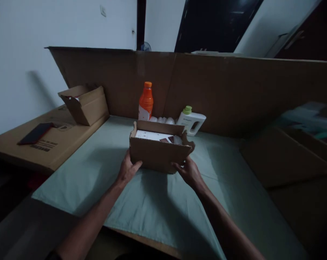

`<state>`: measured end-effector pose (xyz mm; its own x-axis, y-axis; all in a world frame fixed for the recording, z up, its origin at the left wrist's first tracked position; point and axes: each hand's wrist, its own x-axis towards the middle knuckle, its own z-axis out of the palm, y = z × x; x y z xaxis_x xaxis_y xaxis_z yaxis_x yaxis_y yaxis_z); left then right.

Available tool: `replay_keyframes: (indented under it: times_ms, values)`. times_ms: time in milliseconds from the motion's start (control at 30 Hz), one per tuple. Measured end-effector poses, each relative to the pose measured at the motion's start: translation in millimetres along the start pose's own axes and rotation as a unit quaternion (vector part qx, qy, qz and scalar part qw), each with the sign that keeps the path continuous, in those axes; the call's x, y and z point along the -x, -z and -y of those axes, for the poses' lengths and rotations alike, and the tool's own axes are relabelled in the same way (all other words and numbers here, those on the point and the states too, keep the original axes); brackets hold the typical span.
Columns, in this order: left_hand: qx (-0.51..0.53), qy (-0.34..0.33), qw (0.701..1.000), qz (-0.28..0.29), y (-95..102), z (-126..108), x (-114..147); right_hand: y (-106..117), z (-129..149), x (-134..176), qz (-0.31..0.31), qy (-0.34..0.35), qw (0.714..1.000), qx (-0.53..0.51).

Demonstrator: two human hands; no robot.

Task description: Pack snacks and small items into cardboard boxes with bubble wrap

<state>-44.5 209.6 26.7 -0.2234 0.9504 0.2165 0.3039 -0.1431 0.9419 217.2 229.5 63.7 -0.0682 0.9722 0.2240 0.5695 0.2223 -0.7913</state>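
Note:
Between my hands is an open-topped cardboard box (pixel 156 153) with notched short sides. My left hand (pixel 128 169) grips its lower left corner, thumb on the front face. At the lower right corner, my right hand (pixel 190 172) holds it the same way. Inside lie a white box (pixel 149 135) and other small items I cannot make out fully. Behind it stand an orange bottle (pixel 146 101) with an orange cap and a white jug (pixel 191 122) with a green cap. Some clear, rounded items (pixel 163 120) sit between them, partly hidden.
A pale green cloth (pixel 112 137) covers the table. To the left, another cardboard box (pixel 91 104) and a dark flat object (pixel 36 133) rest on a large flat carton (pixel 57 144). A tall cardboard panel (pixel 220 90) closes off the back. A large carton (pixel 288 159) stands at right.

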Motion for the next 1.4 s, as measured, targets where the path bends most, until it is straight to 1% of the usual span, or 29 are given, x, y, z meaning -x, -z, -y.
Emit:
replay_keyframes:
  times_ms: [67, 133, 200, 233, 267, 333, 400, 467, 500, 567, 633, 667, 700, 767, 833, 867, 900, 967, 1033, 1067, 1133, 1233, 1300, 1333, 1400]
  values:
    - [0.01, -0.003, 1.0, 0.015, -21.4, -11.1, 10.4, 16.7, -8.7, 8.0, -0.01, -0.022, 1.0, 0.002]
    - [0.017, -0.015, 0.999, 0.048, -36.7, -22.4, 33.4, 41.6, -18.2, 28.6, -0.027, -0.039, 0.999, 0.003]
    - [0.02, -0.033, 0.996, 0.079, -40.4, -29.5, 64.5, 61.6, -22.3, 55.2, -0.048, -0.038, 0.998, 0.021]
    - [0.015, -0.036, 0.996, 0.083, -37.1, -30.3, 81.4, 65.9, -21.5, 67.5, -0.054, -0.031, 0.998, 0.032]
    - [0.005, -0.03, 0.997, 0.076, -30.5, -29.1, 98.1, 65.5, -19.0, 77.5, -0.048, -0.022, 0.998, 0.037]
    - [-0.033, 0.009, 0.998, 0.043, -8.9, -20.8, 128.5, 51.8, -11.1, 87.2, -0.01, -0.001, 1.0, 0.023]
    - [-0.084, 0.045, 0.995, 0.007, 19.2, -7.0, 151.5, 29.1, -2.8, 82.9, 0.038, 0.026, 0.999, -0.009]
    - [-0.134, 0.052, 0.99, -0.006, 48.1, 8.2, 164.1, 8.7, 2.1, 70.9, 0.07, 0.055, 0.995, -0.047]
    - [-0.154, 0.044, 0.987, -0.005, 61.2, 15.4, 165.9, 1.8, 2.4, 64.9, 0.081, 0.065, 0.993, -0.062]
    - [-0.176, 0.014, 0.984, 0.003, 82.8, 27.4, 160.3, -4.6, -1.0, 57.5, 0.1, 0.071, 0.989, -0.078]
    - [-0.168, -0.016, 0.986, 0.014, 96.3, 34.2, 144.5, -3.9, -8.1, 57.7, 0.114, 0.062, 0.988, -0.079]
    - [-0.151, -0.028, 0.988, 0.024, 99.7, 35.1, 134.2, -2.7, -12.0, 60.0, 0.115, 0.054, 0.989, -0.08]
    - [-0.124, -0.037, 0.991, 0.044, 100.9, 34.2, 123.1, -1.9, -15.4, 63.1, 0.112, 0.044, 0.989, -0.081]
    - [-0.042, -0.047, 0.992, 0.111, 97.8, 27.9, 101.6, -3.1, -19.9, 69.4, 0.102, 0.024, 0.99, -0.09]
    - [0.058, -0.051, 0.98, 0.184, 90.3, 18.5, 84.7, -8.6, -20.3, 73.0, 0.096, 0.01, 0.99, -0.103]
    - [0.099, -0.053, 0.973, 0.203, 86.4, 14.1, 78.9, -12.5, -19.2, 73.1, 0.094, 0.005, 0.99, -0.109]
    - [0.124, -0.058, 0.969, 0.207, 83.3, 10.6, 74.9, -16.6, -17.2, 71.6, 0.092, 0.001, 0.989, -0.112]
    - [0.127, -0.071, 0.974, 0.175, 81.2, 7.8, 71.6, -25.6, -10.4, 63.2, 0.088, -0.002, 0.99, -0.11]
    - [0.097, -0.072, 0.985, 0.124, 86.7, 10.6, 72.3, -37.2, 1.4, 47.7, 0.098, 0.006, 0.99, -0.106]
    - [0.079, -0.065, 0.99, 0.096, 92.6, 13.7, 73.1, -45.1, 9.7, 37.8, 0.108, 0.017, 0.988, -0.109]
    - [0.042, -0.044, 0.998, 0.028, 110.7, 21.5, 74.3, -66.3, 30.9, 16.7, 0.136, 0.053, 0.979, -0.14]
    - [-0.023, -0.034, 0.993, -0.112, 151.7, 32.4, 72.8, -107.1, 65.7, -9.1, 0.167, 0.112, 0.956, -0.213]
    - [-0.051, -0.039, 0.979, -0.192, 185.9, 36.8, 68.7, -132.9, 80.1, -17.8, 0.163, 0.127, 0.952, -0.224]
    - [-0.061, -0.04, 0.972, -0.225, 204.0, 38.4, 65.3, -143.7, 82.1, -19.3, 0.159, 0.126, 0.955, -0.215]
    - [-0.083, -0.037, 0.954, -0.285, 239.3, 41.5, 54.9, -160.3, 74.8, -17.8, 0.156, 0.118, 0.963, -0.185]
